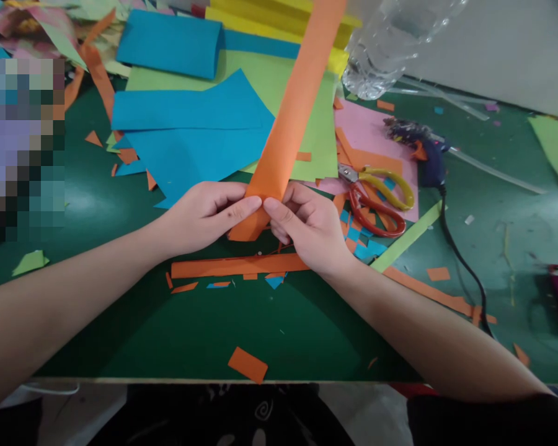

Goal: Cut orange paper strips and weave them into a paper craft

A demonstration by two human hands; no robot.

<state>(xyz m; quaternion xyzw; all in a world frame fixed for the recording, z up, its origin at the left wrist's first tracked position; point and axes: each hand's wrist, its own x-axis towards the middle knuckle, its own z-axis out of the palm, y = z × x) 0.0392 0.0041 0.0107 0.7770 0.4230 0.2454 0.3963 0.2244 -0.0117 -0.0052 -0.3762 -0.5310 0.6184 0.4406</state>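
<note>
A long orange paper strip [297,111] rises away from me, tilted to the right, between both hands. Near its lower end, my left hand [216,210] pinches the left side with the thumb on top. On the other side my right hand [314,226] grips it the same way, the two thumb tips almost touching. Below the hands a folded orange strip [232,266] lies on the green table [204,334], partly behind my right hand. Blue paper sheets [190,152] lie just beyond my left hand. Scissors with yellow and red handles [376,217] rest right of my right hand.
A dark blue glue gun [430,161] with a black cord lies at the right. Behind it stands a clear plastic bottle [376,49]. Green paper [318,124], yellow folded paper [242,21] and small orange scraps [248,364] are spread about. A blurred-out patch covers the left edge.
</note>
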